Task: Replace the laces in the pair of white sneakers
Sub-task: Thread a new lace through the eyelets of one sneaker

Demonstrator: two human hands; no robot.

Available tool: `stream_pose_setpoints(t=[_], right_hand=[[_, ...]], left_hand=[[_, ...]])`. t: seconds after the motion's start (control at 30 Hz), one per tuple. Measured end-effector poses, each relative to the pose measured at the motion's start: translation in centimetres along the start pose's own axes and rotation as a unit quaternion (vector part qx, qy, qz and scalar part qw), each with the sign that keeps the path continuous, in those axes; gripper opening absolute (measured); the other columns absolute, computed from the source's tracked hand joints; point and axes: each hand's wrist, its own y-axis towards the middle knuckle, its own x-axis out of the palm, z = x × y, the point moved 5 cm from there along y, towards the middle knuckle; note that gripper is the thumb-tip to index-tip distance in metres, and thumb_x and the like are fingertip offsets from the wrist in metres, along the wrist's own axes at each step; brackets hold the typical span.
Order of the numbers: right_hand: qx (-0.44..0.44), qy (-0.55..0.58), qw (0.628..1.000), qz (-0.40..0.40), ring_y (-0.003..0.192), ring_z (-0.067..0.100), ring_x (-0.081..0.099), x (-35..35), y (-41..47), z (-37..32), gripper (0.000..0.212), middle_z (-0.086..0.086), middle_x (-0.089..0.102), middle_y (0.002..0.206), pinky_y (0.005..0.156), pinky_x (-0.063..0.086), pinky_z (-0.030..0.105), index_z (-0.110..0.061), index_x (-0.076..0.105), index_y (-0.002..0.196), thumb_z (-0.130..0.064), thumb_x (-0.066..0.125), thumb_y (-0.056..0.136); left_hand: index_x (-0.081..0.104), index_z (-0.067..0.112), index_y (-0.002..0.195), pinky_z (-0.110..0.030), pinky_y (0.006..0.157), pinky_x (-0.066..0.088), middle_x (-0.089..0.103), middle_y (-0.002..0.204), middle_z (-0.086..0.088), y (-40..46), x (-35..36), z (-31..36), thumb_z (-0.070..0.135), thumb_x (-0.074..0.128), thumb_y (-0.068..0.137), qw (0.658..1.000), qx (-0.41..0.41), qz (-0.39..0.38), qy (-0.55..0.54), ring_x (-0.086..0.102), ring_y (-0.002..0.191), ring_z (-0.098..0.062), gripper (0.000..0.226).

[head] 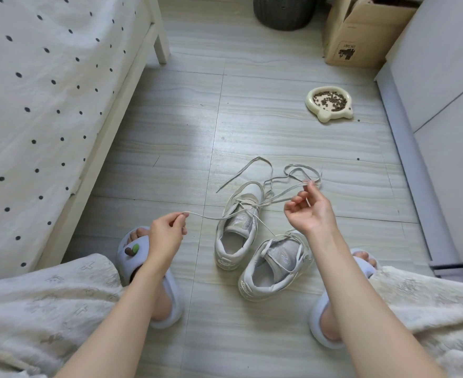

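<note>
Two white sneakers stand on the floor between my feet, the left sneaker (237, 227) further away and the right sneaker (275, 264) nearer. A white lace (214, 217) runs from the left sneaker out to both sides. My left hand (167, 236) pinches one end of it, to the left of the shoes. My right hand (311, 208) pinches the other stretch between thumb and forefinger, above and right of the shoes. More loose lace (298, 170) lies in loops on the floor beyond the shoes. A thin lace also crosses to the right sneaker.
A bed (33, 105) with a dotted sheet fills the left side. A pet food bowl (329, 103) sits on the floor at the right, a cardboard box (361, 34) and a dark basket (283, 12) at the back. White cabinets (448, 105) line the right. I wear pale slippers (167, 296).
</note>
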Motion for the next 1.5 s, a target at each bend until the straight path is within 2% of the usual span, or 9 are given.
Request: stream_pose_setpoints(t=[0.23, 0.4, 0.5, 0.57, 0.67, 0.83, 0.97, 1.3, 1.5], right_hand=[[0.006, -0.057, 0.998, -0.015, 0.067, 0.013, 0.058, 3.0, 2.3, -0.7, 0.013, 0.0, 0.061, 0.073, 0.06, 0.047, 0.02, -0.017, 0.059, 0.078, -0.018, 0.057, 0.091], [-0.003, -0.033, 0.999, -0.02, 0.08, 0.019, 0.064, 4.9, 4.9, -1.8, 0.022, 0.009, 0.063, 0.09, 0.061, 0.056, 0.023, -0.004, 0.056, 0.09, -0.025, 0.053, 0.094], [-0.014, -0.145, 0.989, 0.005, 0.093, 0.025, 0.06, 4.6, 7.0, -0.6, 0.022, 0.014, 0.058, 0.098, 0.072, 0.053, 0.027, -0.003, 0.048, 0.104, -0.023, 0.051, 0.096], [-0.074, -0.376, 0.923, 0.027, 0.079, 0.021, 0.059, 3.4, 7.7, 1.4, 0.008, 0.008, 0.059, 0.084, 0.068, 0.048, 0.024, -0.008, 0.057, 0.087, -0.013, 0.054, 0.093], [-0.132, -0.644, 0.753, -0.007, 0.083, 0.017, 0.06, 1.6, 8.3, 5.5, 0.013, -0.002, 0.066, 0.078, 0.08, 0.046, 0.03, -0.017, 0.068, 0.076, -0.014, 0.06, 0.086], [-0.176, -0.786, 0.593, -0.006, 0.105, 0.027, 0.052, 0.4, 9.3, 8.9, 0.019, 0.004, 0.067, 0.102, 0.089, 0.04, 0.033, -0.024, 0.074, 0.098, -0.024, 0.058, 0.087], [-0.187, -0.828, 0.528, 0.015, 0.11, 0.026, 0.043, 1.0, 9.7, 9.5, 0.023, 0.002, 0.061, 0.111, 0.088, 0.029, 0.033, -0.032, 0.07, 0.107, -0.032, 0.053, 0.091], [-0.212, -0.83, 0.515, 0.014, 0.106, 0.024, 0.042, 0.9, 9.8, 9.9, 0.024, 0.001, 0.06, 0.106, 0.083, 0.025, 0.033, -0.032, 0.069, 0.108, -0.034, 0.053, 0.09], [-0.208, -0.813, 0.544, 0.008, 0.104, 0.023, 0.043, 0.8, 10.3, 9.9, 0.021, 0.0, 0.06, 0.102, 0.084, 0.027, 0.032, -0.03, 0.071, 0.103, -0.033, 0.055, 0.09]], left_hand=[[0.061, 0.003, 0.097, -0.013, 0.056, 0.053, 0.059, 0.067, -0.009, 4.0, 3.8, 6.8, 0.002, 0.053, 0.092, 0.983, -0.009, -0.03, -0.182, 0.059, 0.046, -0.002, 0.01], [0.061, -0.002, 0.095, -0.017, 0.057, 0.054, 0.063, 0.072, -0.012, 8.6, 5.2, 7.3, -0.004, 0.055, 0.088, 0.986, -0.038, -0.009, -0.162, 0.062, 0.049, -0.008, 0.009], [0.058, 0.003, 0.085, -0.019, 0.055, 0.055, 0.063, 0.069, -0.01, 10.2, 7.0, 4.9, -0.005, 0.054, 0.086, 0.989, -0.072, 0.004, -0.13, 0.062, 0.047, -0.008, 0.009], [0.056, 0.005, 0.083, -0.02, 0.057, 0.056, 0.063, 0.067, -0.008, 10.0, 8.8, 2.2, -0.004, 0.055, 0.086, 0.985, -0.122, -0.006, -0.118, 0.061, 0.048, -0.01, 0.009], [0.058, 0.003, 0.087, -0.018, 0.054, 0.053, 0.064, 0.069, -0.009, 9.3, 11.5, -1.8, -0.002, 0.057, 0.086, 0.975, -0.191, -0.032, -0.112, 0.061, 0.055, -0.013, 0.006], [0.066, 0.003, 0.09, -0.014, 0.053, 0.046, 0.067, 0.073, -0.007, 9.0, 13.4, -4.2, 0.005, 0.061, 0.084, 0.98, -0.186, -0.043, -0.062, 0.061, 0.056, -0.007, 0.008], [0.066, 0.008, 0.085, -0.024, 0.064, 0.049, 0.069, 0.079, -0.009, 8.7, 14.2, -4.2, 0.006, 0.063, 0.082, 0.98, -0.18, -0.049, -0.071, 0.064, 0.068, -0.016, 0.004], [0.067, 0.009, 0.082, -0.021, 0.07, 0.044, 0.068, 0.075, -0.001, 8.0, 14.2, -1.5, 0.01, 0.065, 0.081, 0.994, 0.025, -0.058, 0.092, 0.061, 0.072, -0.013, 0.002], [0.068, 0.015, 0.076, -0.028, 0.075, 0.048, 0.069, 0.076, 0.001, 8.6, 14.7, -3.5, 0.017, 0.065, 0.081, 0.989, -0.106, -0.098, 0.038, 0.063, 0.078, -0.016, 0.006]])
